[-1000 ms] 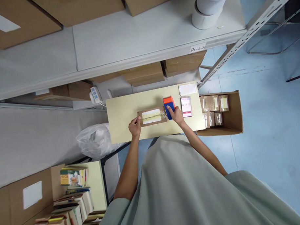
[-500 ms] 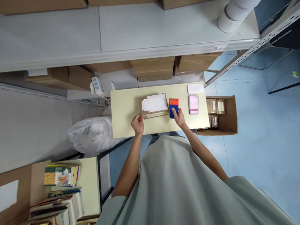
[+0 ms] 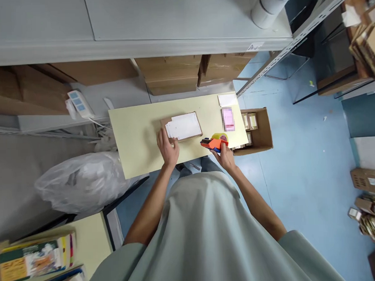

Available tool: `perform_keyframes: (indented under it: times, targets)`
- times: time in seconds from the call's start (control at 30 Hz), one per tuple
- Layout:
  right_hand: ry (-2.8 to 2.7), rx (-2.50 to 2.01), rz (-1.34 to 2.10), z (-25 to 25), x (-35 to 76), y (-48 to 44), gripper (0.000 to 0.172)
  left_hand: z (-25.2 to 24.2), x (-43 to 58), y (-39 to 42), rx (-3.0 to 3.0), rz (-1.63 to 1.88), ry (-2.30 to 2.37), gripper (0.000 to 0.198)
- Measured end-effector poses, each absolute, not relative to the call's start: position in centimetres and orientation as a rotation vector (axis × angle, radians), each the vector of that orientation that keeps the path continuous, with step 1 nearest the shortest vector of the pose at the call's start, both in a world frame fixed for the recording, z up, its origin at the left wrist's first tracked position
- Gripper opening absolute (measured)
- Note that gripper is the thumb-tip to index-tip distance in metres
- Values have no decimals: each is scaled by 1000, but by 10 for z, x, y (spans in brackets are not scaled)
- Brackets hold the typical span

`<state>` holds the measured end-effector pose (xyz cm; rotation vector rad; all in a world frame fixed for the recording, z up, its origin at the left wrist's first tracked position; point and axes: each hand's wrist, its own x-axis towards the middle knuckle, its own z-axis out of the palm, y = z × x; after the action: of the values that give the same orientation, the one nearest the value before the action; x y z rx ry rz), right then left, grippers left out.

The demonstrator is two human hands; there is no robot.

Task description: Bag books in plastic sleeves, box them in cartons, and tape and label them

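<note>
On the pale yellow table lies a small cardboard box (image 3: 199,124) with white paper (image 3: 183,126) on its top. My left hand (image 3: 167,148) grips the box's near left corner, with its fingers along the left side and the thumb at the front edge. My right hand (image 3: 225,159) is closed around an orange and blue tape dispenser (image 3: 214,144). A yellow tape roll shows on the dispenser, which is over the table's front edge, apart from the box. Farther right on the table are a pink packet (image 3: 227,119) and a white card (image 3: 227,100).
An open carton (image 3: 264,131) with small boxes stands at the table's right end. Behind the table is a shelf (image 3: 172,46) with large cartons. A clear plastic bag (image 3: 84,181) bulges at the left. Books (image 3: 34,260) lie at the lower left.
The tape dispenser has been turned on its side and moved nearer to me, away from the box. My left hand has shifted up onto the box's left corner. The whole view has swung right.
</note>
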<state>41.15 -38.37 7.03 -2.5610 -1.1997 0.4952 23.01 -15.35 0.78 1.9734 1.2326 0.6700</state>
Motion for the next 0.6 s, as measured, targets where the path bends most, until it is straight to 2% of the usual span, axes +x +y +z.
perform_keyframes:
  times: [0.1, 0.27, 0.6]
  targets:
    - [-1306, -2620, 484, 78, 412, -389, 52, 21, 260, -147, 2073, 572, 1004, 73]
    - [-1517, -2590, 515, 81, 430, -392, 47, 25, 294, -142, 2210, 399, 771, 75]
    - [-1938, -2385, 673, 52, 503, -374, 47, 6, 304, -153, 2266, 445, 906, 70]
